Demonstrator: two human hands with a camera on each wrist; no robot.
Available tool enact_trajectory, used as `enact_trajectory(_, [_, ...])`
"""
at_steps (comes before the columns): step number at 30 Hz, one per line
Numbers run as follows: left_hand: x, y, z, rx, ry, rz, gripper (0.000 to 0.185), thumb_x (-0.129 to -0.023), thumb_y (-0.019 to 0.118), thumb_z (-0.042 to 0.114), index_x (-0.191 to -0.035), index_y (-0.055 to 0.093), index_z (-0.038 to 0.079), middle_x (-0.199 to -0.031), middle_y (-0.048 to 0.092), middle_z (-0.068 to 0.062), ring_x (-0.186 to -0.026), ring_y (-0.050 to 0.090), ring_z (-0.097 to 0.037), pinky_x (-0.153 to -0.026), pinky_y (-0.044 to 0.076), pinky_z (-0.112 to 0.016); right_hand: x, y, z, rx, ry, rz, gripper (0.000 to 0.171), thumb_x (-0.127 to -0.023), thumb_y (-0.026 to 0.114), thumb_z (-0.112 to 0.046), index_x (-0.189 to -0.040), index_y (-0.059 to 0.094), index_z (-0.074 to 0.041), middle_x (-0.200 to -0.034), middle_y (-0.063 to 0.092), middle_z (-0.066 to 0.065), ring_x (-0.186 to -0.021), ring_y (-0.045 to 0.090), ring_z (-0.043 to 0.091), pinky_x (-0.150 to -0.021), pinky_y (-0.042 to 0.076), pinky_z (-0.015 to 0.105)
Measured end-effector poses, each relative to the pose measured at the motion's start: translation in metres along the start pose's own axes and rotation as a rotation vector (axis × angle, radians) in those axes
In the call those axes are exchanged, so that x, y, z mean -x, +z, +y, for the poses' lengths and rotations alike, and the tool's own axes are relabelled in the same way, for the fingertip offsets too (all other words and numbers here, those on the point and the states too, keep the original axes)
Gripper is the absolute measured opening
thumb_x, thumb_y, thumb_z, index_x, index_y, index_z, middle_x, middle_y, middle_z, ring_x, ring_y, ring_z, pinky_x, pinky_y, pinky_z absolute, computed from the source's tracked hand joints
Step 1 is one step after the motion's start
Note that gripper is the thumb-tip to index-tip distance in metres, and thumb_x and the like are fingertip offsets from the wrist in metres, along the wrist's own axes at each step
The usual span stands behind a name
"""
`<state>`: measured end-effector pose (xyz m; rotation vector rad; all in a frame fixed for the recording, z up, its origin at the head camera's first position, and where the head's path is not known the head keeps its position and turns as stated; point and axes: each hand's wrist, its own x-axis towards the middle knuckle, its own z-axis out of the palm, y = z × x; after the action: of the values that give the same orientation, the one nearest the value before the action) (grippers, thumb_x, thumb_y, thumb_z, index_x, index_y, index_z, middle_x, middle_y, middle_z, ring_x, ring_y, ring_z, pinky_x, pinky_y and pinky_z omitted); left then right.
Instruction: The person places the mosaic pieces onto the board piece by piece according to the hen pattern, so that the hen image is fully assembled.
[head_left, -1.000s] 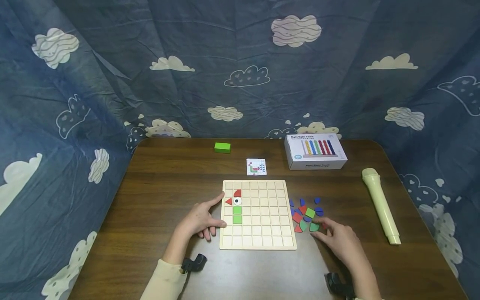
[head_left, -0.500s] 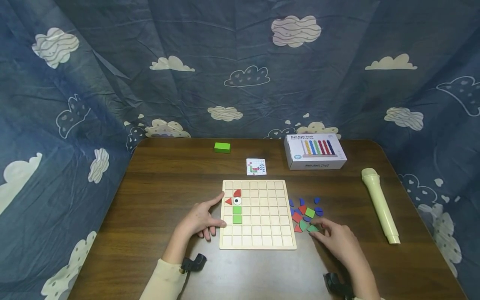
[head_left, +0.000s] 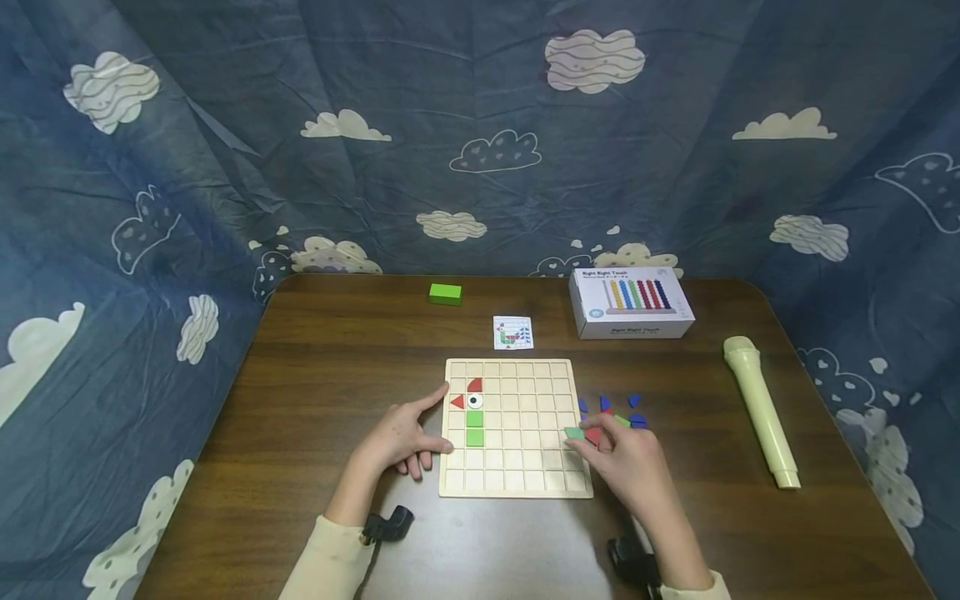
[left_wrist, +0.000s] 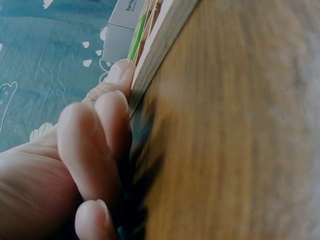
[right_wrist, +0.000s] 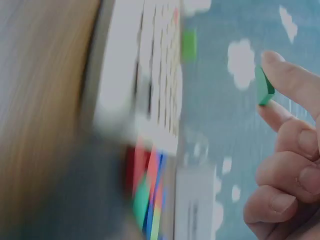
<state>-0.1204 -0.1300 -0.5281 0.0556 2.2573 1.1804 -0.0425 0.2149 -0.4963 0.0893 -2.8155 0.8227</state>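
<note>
A square wooden grid board [head_left: 525,483] lies mid-table. On its left columns sit a red quarter-circle piece [head_left: 475,385], a red triangle [head_left: 457,402], an eye tile [head_left: 475,401] and two green squares [head_left: 475,427]. My left hand [head_left: 397,435] touches the board's left edge with spread thumb and index finger; its other fingers bend beside the edge. My right hand [head_left: 636,467] pinches a green piece [head_left: 573,432] between thumb and index finger, over the board's right edge. In the right wrist view this green piece [right_wrist: 264,87] shows a rounded side.
Loose blue, red and green pieces [head_left: 593,436] lie right of the board, partly hidden by my right hand. Behind the board are a pattern card [head_left: 513,332], a green block [head_left: 446,294] and a white box [head_left: 632,303]. A cream microphone-shaped object [head_left: 762,412] lies at right.
My right hand has picked the green piece from the pile and carried it left and up to the board's right edge. My left hand has stayed in place.
</note>
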Motion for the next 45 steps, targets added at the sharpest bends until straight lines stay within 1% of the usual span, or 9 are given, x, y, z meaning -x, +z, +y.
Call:
enact_trajectory(3, [-0.001, -0.001, -0.001, 0.010, -0.007, 0.000, 0.103, -0.084, 0.092, 0.031, -0.165, 0.031, 0.047, -0.058, 0.071, -0.010, -0.040, 0.065, -0.017, -0.038, 0.048, -0.026, -0.007, 0.020, -0.030, -0.028, -0.062, 0.003, 0.032, -0.078, 0.096, -0.029, -0.098, 0.077, -0.012, -0.056, 0.041, -0.011, -0.051, 0.030, 0.000, -0.048, 0.025, 0.019])
enact_trajectory(8, [-0.002, -0.001, -0.002, 0.006, 0.006, -0.006, 0.102, -0.084, 0.092, 0.032, -0.165, 0.031, 0.048, -0.059, 0.071, -0.010, -0.041, 0.066, -0.018, -0.038, 0.049, -0.027, -0.008, 0.058, -0.066, -0.040, -0.130, -0.082, 0.031, -0.078, 0.096, -0.034, -0.093, 0.074, -0.018, -0.054, 0.043, -0.013, -0.050, 0.031, -0.001, -0.048, 0.025, 0.018])
enact_trajectory(11, [-0.003, -0.001, -0.003, 0.006, 0.013, -0.008, 0.101, -0.085, 0.091, 0.033, -0.164, 0.031, 0.050, -0.059, 0.071, -0.010, -0.040, 0.066, -0.018, -0.038, 0.050, -0.028, -0.008, 0.077, -0.073, -0.020, -0.158, -0.135, 0.030, -0.079, 0.094, -0.038, -0.092, 0.074, -0.020, -0.054, 0.041, -0.015, -0.050, 0.031, -0.001, -0.049, 0.026, 0.018])
enact_trajectory(16, [-0.002, -0.002, -0.003, 0.002, 0.012, -0.006, 0.100, -0.087, 0.090, 0.034, -0.164, 0.029, 0.052, -0.059, 0.072, -0.010, -0.040, 0.066, -0.018, -0.038, 0.050, -0.028, -0.007, 0.097, -0.075, 0.023, -0.146, -0.162, 0.030, -0.079, 0.094, -0.041, -0.090, 0.074, -0.022, -0.053, 0.037, -0.015, -0.050, 0.030, 0.001, -0.047, 0.024, 0.019])
enact_trajectory(24, [-0.002, -0.002, -0.002, -0.004, 0.024, 0.013, 0.097, -0.088, 0.089, 0.035, -0.164, 0.031, 0.051, -0.058, 0.072, -0.009, -0.041, 0.067, -0.019, -0.037, 0.050, -0.028, -0.008, 0.105, -0.077, 0.079, -0.138, -0.148, 0.034, -0.081, 0.091, -0.046, -0.097, 0.074, -0.021, -0.052, 0.027, -0.014, -0.049, 0.023, 0.004, -0.046, 0.020, 0.021])
enact_trajectory(30, [-0.002, -0.001, -0.006, -0.008, 0.039, 0.001, 0.100, -0.085, 0.091, 0.035, -0.164, 0.031, 0.050, -0.058, 0.072, -0.009, -0.042, 0.068, -0.021, -0.038, 0.050, -0.029, -0.006, 0.102, -0.072, 0.075, -0.157, -0.167, 0.035, -0.082, 0.090, -0.047, -0.104, 0.075, -0.023, -0.052, 0.029, -0.014, -0.049, 0.023, 0.003, -0.046, 0.020, 0.021])
enact_trajectory(36, [-0.001, -0.001, -0.009, 0.007, 0.048, -0.016, 0.102, -0.084, 0.092, 0.033, -0.165, 0.032, 0.049, -0.058, 0.072, -0.009, -0.041, 0.067, -0.019, -0.038, 0.050, -0.028, -0.005, 0.102, -0.069, 0.053, -0.183, -0.194, 0.023, -0.086, 0.089, -0.035, -0.102, 0.078, -0.024, -0.050, 0.034, -0.015, -0.046, 0.028, 0.002, -0.045, 0.021, 0.021])
enact_trajectory(42, [0.000, -0.002, -0.008, 0.014, 0.054, -0.017, 0.102, -0.084, 0.092, 0.032, -0.165, 0.032, 0.047, -0.058, 0.071, -0.009, -0.041, 0.067, -0.018, -0.037, 0.050, -0.029, -0.005, 0.104, -0.072, 0.065, -0.183, -0.160, 0.024, -0.084, 0.089, -0.040, -0.100, 0.078, -0.025, -0.050, 0.027, -0.017, -0.047, 0.021, 0.002, -0.045, 0.017, 0.021])
enact_trajectory(45, [-0.001, -0.002, -0.008, 0.012, 0.058, -0.015, 0.101, -0.085, 0.092, 0.032, -0.165, 0.032, 0.047, -0.058, 0.071, -0.009, -0.041, 0.067, -0.019, -0.037, 0.050, -0.029, -0.005, 0.103, -0.071, 0.070, -0.185, -0.168, 0.026, -0.085, 0.088, -0.044, -0.101, 0.078, -0.026, -0.051, 0.026, -0.017, -0.048, 0.021, 0.002, -0.045, 0.018, 0.021])
